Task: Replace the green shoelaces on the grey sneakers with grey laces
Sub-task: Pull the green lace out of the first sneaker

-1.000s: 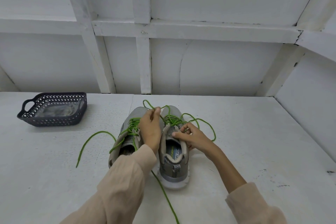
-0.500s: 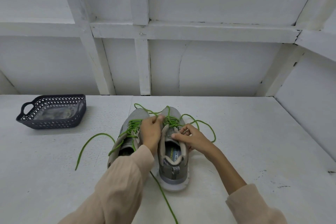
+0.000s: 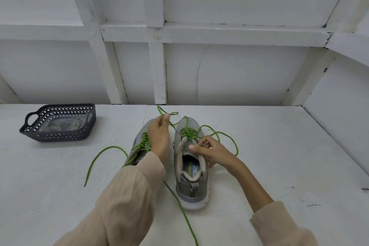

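The grey sneakers (image 3: 190, 183) stand side by side on the bench (image 3: 279, 156), heels toward the person. The hands are apart: the left hand (image 3: 159, 140) pinches a raised strand of green lace (image 3: 187, 133), the right hand (image 3: 213, 151) grips one shoe's tongue. That cord looks light, limp and snag-prone; I'd pull close to each eyelet

My sneakers (image 3: 189, 187) stand side by side midway along the counter (image 3: 269, 146); the basket (image 3: 60, 106) sits near its far left corner.
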Tool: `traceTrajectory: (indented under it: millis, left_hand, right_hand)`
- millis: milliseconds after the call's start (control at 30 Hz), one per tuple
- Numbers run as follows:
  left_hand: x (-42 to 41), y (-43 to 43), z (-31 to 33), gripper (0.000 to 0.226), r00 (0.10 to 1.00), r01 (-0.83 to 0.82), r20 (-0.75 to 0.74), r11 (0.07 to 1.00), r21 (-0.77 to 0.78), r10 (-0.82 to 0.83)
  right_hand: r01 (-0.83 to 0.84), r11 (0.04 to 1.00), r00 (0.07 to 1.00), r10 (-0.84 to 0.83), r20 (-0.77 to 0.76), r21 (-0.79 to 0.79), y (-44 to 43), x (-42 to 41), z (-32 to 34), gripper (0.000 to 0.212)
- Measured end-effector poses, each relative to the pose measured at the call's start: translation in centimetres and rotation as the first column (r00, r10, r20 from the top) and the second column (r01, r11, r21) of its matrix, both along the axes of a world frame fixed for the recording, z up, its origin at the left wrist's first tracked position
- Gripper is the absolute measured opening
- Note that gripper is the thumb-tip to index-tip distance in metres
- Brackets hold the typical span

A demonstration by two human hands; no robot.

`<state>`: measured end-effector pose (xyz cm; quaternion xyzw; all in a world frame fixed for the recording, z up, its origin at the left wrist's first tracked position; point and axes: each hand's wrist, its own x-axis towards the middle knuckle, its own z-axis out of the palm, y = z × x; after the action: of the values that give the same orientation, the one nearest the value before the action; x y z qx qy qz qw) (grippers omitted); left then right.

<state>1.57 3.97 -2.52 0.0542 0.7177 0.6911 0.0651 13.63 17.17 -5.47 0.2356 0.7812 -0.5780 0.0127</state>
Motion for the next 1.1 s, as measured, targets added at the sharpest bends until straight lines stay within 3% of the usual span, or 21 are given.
traceTrajectory:
  millis: [100, 200, 267, 400, 533, 700, 833, 1000, 1100]
  left_hand:
    - [0.5, 0.3, -1.0, 0.058, 0.954, 0.197, 0.244, 0.978, -0.068, -0.175]
    - [2.0, 0.3, -1.5, 0.036, 0.915, 0.332, 0.274, 0.939, -0.095, -0.296]
    - [3.2, 0.2, -1.6, 0.016, 0.894, 0.415, 0.225, 0.905, -0.093, -0.387]
    - [3.8, -0.1, -3.0, 0.016, 0.888, 0.461, 0.093, 0.866, -0.197, -0.451]
    - [3.7, 0.1, -4.7, 0.014, 0.914, 0.389, 0.005, 0.871, -0.301, -0.407]
    - [4.0, 0.3, -4.8, 0.007, 0.927, 0.337, -0.049, 0.882, -0.33, -0.372]
    - [4.4, 0.2, -4.5, 0.016, 0.934, 0.319, -0.061, 0.898, -0.302, -0.352]
    - [4.4, 0.2, -4.4, 0.011, 0.939, 0.292, -0.075, 0.896, -0.335, -0.334]
    - [4.6, 0.2, -4.3, 0.009, 0.937, 0.295, -0.08, 0.891, -0.345, -0.341]
  right_hand:
    - [0.002, 1.0, 1.0, -0.003, 0.009, 0.023, 0.4, -0.4, 0.6, 0.056]
    - [0.052, 0.991, 0.999, -0.05, -0.02, 0.124, 0.8, -1.4, 0.5, 0.034]
    - [0.063, 0.974, 0.997, -0.052, -0.056, 0.219, 0.9, -2.1, 0.5, 0.016]
    - [0.136, 0.925, 0.989, -0.105, -0.107, 0.354, 1.5, -3.1, -0.1, 0.003]
    - [0.136, 0.893, 0.99, -0.111, -0.082, 0.43, 1.3, -3.6, 0.4, 0.007]
    - [-0.018, 0.802, 0.999, -0.013, 0.047, 0.597, 0.9, -4.6, 1.7, 0.01]
    - [-0.03, 0.816, 0.999, 0.001, 0.05, 0.577, 1.6, -5.0, 2.2, 0.016]
    - [0.008, 0.933, 1.0, 0.002, -0.027, 0.36, 2.2, -4.6, 1.5, 0.017]
    - [0.003, 0.945, 1.0, 0.001, -0.013, 0.327, 2.2, -4.2, 1.4, 0.019]
